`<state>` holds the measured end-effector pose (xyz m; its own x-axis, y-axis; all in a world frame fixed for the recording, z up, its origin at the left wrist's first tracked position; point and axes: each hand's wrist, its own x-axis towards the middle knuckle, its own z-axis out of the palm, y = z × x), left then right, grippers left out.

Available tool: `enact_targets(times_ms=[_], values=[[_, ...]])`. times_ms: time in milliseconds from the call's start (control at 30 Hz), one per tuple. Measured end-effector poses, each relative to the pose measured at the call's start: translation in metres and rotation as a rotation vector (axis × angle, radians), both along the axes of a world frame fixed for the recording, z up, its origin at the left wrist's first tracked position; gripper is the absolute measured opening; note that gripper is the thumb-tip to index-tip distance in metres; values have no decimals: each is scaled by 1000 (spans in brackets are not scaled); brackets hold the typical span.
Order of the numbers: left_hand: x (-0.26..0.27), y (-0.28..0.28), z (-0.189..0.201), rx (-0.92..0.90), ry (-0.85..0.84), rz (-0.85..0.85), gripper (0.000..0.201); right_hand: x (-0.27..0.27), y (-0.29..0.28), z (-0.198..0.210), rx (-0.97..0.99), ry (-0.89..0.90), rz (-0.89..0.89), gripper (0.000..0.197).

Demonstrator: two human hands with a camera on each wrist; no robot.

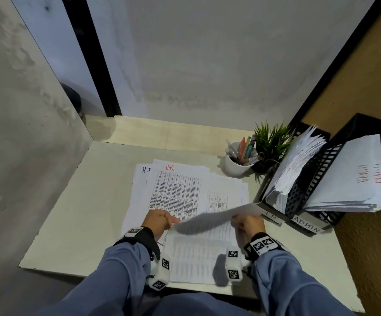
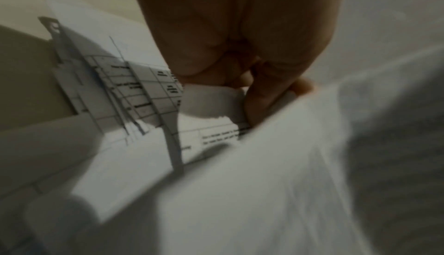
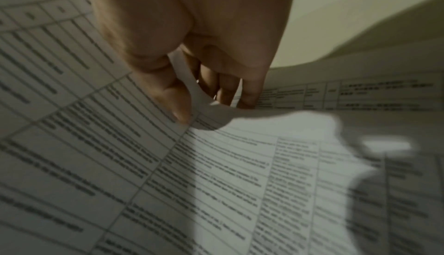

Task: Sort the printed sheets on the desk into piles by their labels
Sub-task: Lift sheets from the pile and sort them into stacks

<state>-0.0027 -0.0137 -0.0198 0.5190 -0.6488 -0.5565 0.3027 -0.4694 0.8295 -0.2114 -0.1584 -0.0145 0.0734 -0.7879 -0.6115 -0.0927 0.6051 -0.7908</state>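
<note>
Printed sheets (image 1: 180, 190) with tables lie fanned out mid-desk; the top ones carry handwritten labels, one of them "H.R" in red (image 1: 169, 167). Another printed sheet (image 1: 196, 258) lies by the front edge. Above it, one blurred sheet (image 1: 214, 215) is lifted and bowed between both hands. My left hand (image 1: 162, 221) pinches its left end, and in the left wrist view the fingers (image 2: 254, 105) curl round a bent paper edge. My right hand (image 1: 247, 221) pinches the right end; the thumb (image 3: 173, 99) and fingers clamp the curled edge.
Two black mesh trays stand at the right: one tagged "ADMIN" (image 1: 307, 225) with a stack of sheets (image 1: 356, 179), and a nearer tray (image 1: 299, 190) stuffed with papers. A white pen cup (image 1: 237, 165) and a small plant (image 1: 271, 142) stand behind the sheets. Walls close the desk's left and back.
</note>
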Motion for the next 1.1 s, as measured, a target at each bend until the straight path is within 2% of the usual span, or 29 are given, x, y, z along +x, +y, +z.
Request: enact_targets(times_ms=[100, 167, 233, 300, 333, 433, 500, 567, 633, 700, 833, 933, 1000, 1100], values=[[1, 0, 1, 10, -40, 6, 47, 2, -2, -1, -40, -31, -85, 30], [9, 1, -3, 84, -229, 23, 45, 2, -4, -8, -19, 16, -85, 32], [19, 3, -6, 271, -524, 73, 40, 0, -6, -12, 38, 70, -58, 28], [29, 6, -5, 451, -672, 60, 26, -3, -8, -13, 80, 168, 32, 27], [34, 8, -9, 514, -656, 42, 28, -3, -9, -15, 85, 211, 73, 26], [40, 9, -16, 591, -551, 37, 62, -1, -8, -20, 78, 228, 67, 26], [40, 8, -18, 627, -544, 27, 78, 1, -6, -25, 72, 215, 48, 35], [38, 7, -17, 657, -538, -1, 84, 0, -6, -29, 53, 221, 48, 47], [35, 8, -18, 614, -488, 12, 76, -1, -6, -27, 65, 233, 69, 37], [32, 10, -18, 535, -481, 25, 59, -1, -7, -26, 62, 239, 99, 29], [31, 12, -12, 435, -552, 24, 43, -3, -9, -29, 76, 249, 126, 31], [29, 15, -4, 356, -625, 6, 11, -4, -8, -28, 78, 248, 123, 25], [26, 18, -2, 289, -680, 11, 21, -3, -7, -28, 87, 235, 115, 22], [23, 20, -3, 133, -577, 95, 28, -1, -8, -28, 115, 240, 117, 16]])
